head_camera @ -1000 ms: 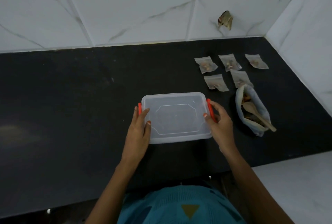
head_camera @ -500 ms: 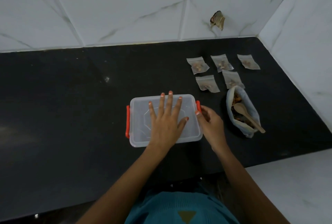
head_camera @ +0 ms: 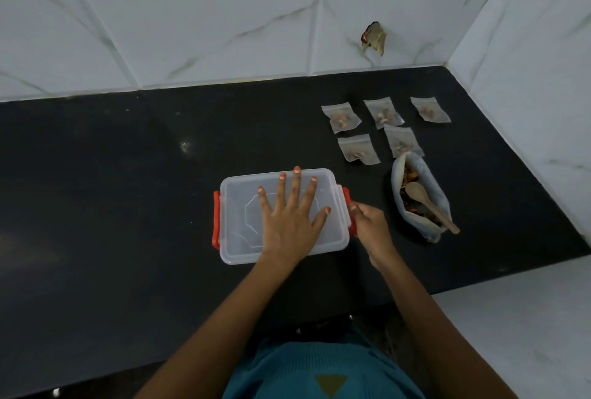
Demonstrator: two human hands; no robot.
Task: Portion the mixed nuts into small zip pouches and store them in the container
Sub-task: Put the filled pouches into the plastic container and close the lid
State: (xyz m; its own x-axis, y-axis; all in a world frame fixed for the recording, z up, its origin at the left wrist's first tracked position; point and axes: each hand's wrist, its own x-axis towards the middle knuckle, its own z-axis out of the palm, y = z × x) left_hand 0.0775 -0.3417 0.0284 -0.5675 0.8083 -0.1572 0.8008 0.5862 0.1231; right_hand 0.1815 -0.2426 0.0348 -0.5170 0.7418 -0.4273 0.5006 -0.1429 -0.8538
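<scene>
A clear plastic container (head_camera: 238, 216) with a lid and orange side clips lies on the black counter. My left hand (head_camera: 292, 222) presses flat on the lid, fingers spread. My right hand (head_camera: 367, 222) curls its fingers at the right orange clip (head_camera: 347, 198), which sticks out from the lid. Several small zip pouches (head_camera: 343, 117) holding nuts lie in two rows at the back right. An open bag of mixed nuts (head_camera: 430, 187) lies to the container's right with a wooden spoon (head_camera: 428, 203) in it.
The black counter (head_camera: 112, 194) runs left from the container. White marbled tile walls close the back and the right side. A torn patch (head_camera: 374, 35) marks the back wall. A white surface (head_camera: 527, 328) lies lower right beyond the counter's edge.
My left hand left the container's left side and laid itself flat on the lid. My right hand stayed at the right clip, which now sticks out.
</scene>
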